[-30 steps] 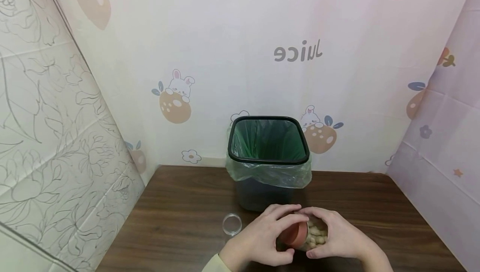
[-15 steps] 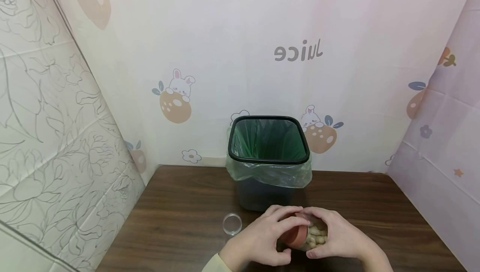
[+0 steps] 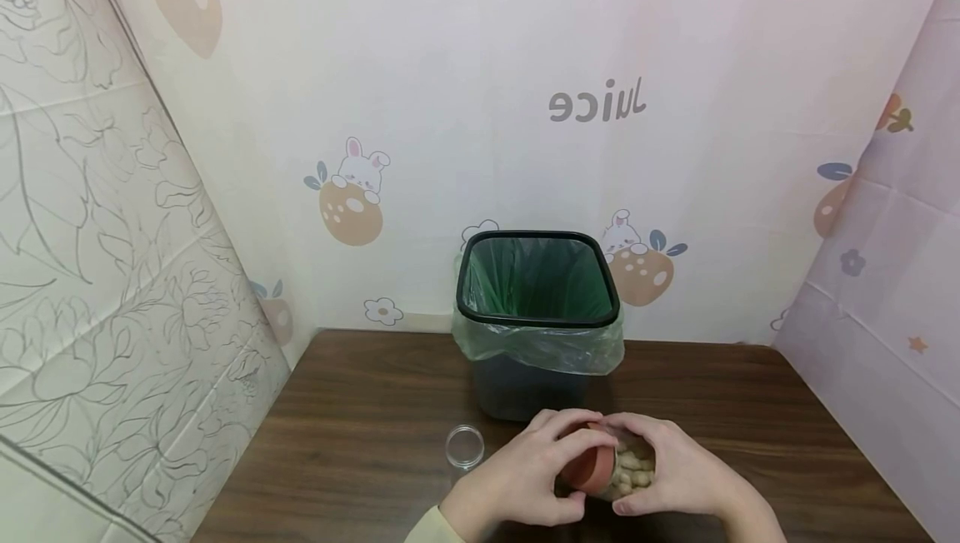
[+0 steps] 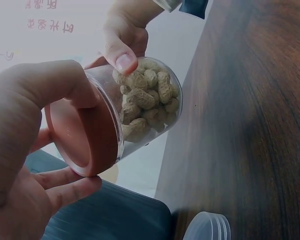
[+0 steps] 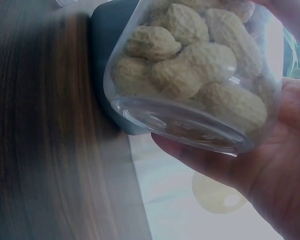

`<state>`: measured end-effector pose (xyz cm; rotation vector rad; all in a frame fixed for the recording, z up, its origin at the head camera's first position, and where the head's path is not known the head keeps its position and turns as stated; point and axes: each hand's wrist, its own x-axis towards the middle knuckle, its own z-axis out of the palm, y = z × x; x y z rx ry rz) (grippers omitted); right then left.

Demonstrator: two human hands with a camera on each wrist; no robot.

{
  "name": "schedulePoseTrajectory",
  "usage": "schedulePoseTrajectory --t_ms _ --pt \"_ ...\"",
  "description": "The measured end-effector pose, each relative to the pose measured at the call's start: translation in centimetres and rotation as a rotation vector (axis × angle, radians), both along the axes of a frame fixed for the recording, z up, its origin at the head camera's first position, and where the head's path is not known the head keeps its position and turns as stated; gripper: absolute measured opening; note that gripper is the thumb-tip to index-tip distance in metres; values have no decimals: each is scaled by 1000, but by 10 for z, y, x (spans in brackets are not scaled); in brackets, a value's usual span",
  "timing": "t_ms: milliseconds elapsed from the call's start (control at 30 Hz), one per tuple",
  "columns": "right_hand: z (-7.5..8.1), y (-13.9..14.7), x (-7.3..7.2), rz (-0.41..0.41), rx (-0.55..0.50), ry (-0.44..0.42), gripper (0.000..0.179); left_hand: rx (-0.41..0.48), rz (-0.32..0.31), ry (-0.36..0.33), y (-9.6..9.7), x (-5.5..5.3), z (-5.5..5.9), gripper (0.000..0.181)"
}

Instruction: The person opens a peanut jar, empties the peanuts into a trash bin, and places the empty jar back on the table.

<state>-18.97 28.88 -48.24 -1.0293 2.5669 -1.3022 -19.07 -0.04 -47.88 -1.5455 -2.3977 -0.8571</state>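
Note:
A clear jar point(image 4: 149, 97) of peanuts in their shells is held tilted above the table, its reddish-brown lid point(image 4: 82, 132) toward the left. My left hand point(image 3: 525, 472) grips that lid, thumb on one side and fingers on the other in the left wrist view. Around the clear body of the jar curls my right hand point(image 3: 682, 472), with the peanuts point(image 5: 190, 62) showing through the wall in the right wrist view. The lid sits on the jar's mouth.
Behind the hands stands a dark bin point(image 3: 525, 385) with a black rim and a green liner bag. A small clear round container point(image 3: 464, 447) is on the wooden table point(image 3: 360, 410) left of the hands. Printed curtains surround the table's back and sides.
The fingers of my left hand have shifted slightly on the lid. The jar and my right hand stay in the same place.

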Motion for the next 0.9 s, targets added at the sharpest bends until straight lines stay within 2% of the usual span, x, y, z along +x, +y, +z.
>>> schedulePoseTrajectory --t_ms 233,367,533,900 --pt "1 -1 -1 24 -23 -33 74 12 87 -4 0 2 -2 76" --pt "0 -1 0 13 -14 -11 75 17 123 13 0 2 -2 77" --pt "0 0 1 -18 13 28 78 32 143 2 0 2 -3 76" --pt "-2 3 -2 -31 28 10 77 66 164 -16 3 1 -5 73"
